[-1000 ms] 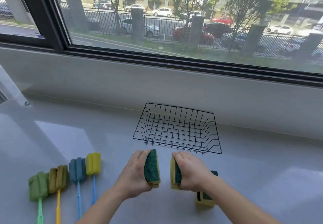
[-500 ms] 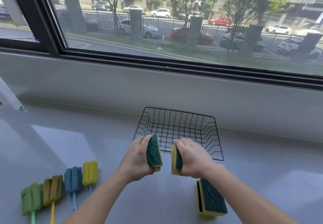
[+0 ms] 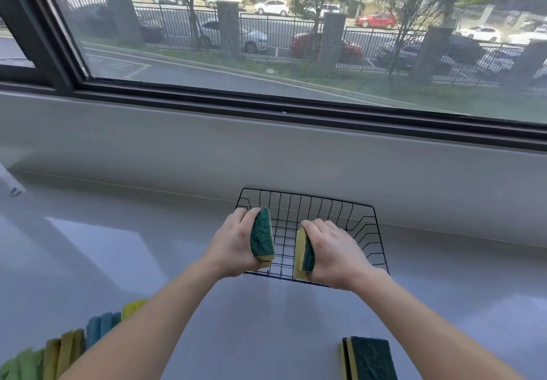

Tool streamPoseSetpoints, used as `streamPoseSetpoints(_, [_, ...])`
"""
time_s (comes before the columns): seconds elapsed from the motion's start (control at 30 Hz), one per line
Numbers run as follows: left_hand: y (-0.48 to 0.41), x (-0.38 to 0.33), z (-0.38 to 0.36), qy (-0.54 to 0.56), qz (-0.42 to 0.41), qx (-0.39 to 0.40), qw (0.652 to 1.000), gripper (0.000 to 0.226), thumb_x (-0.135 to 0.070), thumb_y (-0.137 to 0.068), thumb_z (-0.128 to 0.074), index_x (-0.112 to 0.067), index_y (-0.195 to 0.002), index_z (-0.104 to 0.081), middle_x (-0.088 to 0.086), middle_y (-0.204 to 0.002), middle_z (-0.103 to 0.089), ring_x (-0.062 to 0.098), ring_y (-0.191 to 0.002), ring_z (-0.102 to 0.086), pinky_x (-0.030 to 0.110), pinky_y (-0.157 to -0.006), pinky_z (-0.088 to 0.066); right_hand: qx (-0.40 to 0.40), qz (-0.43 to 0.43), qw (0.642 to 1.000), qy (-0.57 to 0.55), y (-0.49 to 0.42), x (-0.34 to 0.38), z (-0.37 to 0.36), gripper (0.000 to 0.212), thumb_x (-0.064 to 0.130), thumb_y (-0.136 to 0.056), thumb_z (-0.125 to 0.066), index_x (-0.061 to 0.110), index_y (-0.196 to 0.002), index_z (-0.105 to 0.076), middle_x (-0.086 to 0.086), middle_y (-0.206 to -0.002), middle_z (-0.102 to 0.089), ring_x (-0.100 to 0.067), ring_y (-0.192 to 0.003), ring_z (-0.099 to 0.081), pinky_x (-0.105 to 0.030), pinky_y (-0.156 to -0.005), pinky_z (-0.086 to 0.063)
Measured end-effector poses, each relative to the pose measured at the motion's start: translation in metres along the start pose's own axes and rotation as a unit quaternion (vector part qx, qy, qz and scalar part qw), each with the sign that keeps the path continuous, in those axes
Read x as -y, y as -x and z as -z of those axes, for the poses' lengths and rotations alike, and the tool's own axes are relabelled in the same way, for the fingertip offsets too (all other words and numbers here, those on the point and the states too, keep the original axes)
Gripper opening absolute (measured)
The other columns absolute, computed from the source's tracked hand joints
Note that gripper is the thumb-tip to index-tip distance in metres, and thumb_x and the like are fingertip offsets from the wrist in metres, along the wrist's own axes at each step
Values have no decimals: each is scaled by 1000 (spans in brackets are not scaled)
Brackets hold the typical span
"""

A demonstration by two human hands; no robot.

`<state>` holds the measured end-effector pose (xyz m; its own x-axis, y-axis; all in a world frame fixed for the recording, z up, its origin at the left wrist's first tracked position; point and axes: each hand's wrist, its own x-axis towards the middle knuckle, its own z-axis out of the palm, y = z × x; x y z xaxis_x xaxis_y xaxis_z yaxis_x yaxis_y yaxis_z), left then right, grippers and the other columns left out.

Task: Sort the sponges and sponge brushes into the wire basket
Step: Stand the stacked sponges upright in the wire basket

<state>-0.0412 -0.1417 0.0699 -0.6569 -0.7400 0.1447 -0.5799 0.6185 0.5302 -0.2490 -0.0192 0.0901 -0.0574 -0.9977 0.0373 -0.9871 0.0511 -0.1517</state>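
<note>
head view: sponge brushes (image 3: 74, 347) cut off.

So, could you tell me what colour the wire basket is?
The rectangular wire basket is black, seen clearly in the head view.

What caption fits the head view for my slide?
Left hand and right hand each hold a sponge over the wire basket.

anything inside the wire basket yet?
Nothing rests inside the wire basket. Left hand and right hand each hold a sponge over it, hiding its near corners.
</note>
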Motion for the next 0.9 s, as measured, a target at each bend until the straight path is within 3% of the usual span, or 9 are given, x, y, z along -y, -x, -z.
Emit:
streamPoseSetpoints(0.13, [-33,10,-8,-37,-9,29,999,104,-58,-51,-74,-26,-140,-31,-2,-121,-45,20,-108,-47,33,-88,-48,21,-3,1000,5,-25,-14,-9,93,50,-66,-73,17,-144,-36,0,-129,-52,-26,-119,-48,-38,-96,-47])
streamPoseSetpoints(0.33, [-81,35,-34,-147,-61,55,986,107,-66,-50,-66,-21,-141,-33,2,-118,-52,25,-109,-50,41,-113,-29,54,-4,998,12,-64,-37,-28,91,45,-68,-73,16,-146,-35,-3,-130,-52,-26,-120,-48,-39,-97,-48])
streamPoseSetpoints(0.5, [-98,53,-51,-187,-87,73,976,107,-57,-50,-72,-19,-142,-32,4,-114,-54,27,-105,-51,41,-113,-30,67,-15,998,-6,-84,-51,-44,77,46,-67,-74,21,-133,-43,-1,-121,-55,-25,-113,-51,-40,-89,-50])
streamPoseSetpoints(0.63, [-109,58,-61,-197,-93,82,973,102,-58,-57,-69,-16,-143,-32,8,-118,-55,28,-112,-53,47,-118,-24,73,-24,997,-23,-97,-55,-55,86,48,-68,-73,18,-140,-39,-3,-129,-54,-27,-120,-49,-42,-94,-51])
streamPoseSetpoints(0.83, [-119,69,-67,-201,-108,104,968,99,-58,-58,-68,-15,-141,-33,7,-117,-55,28,-112,-56,49,-120,-20,63,-13,998,-24,-114,-52,-68,73,49,-69,-72,18,-130,-46,-2,-124,-55,-26,-117,-50,-41,-89,-52])
streamPoseSetpoints(0.9, [-123,73,-64,-207,-118,116,964,102,-62,-57,-66,-16,-142,-32,7,-118,-54,28,-111,-56,49,-120,-20,64,-4,998,-28,-119,-51,-70,75,50,-70,-71,17,-133,-45,-3,-126,-55,-26,-119,-49,-42,-93,-51])
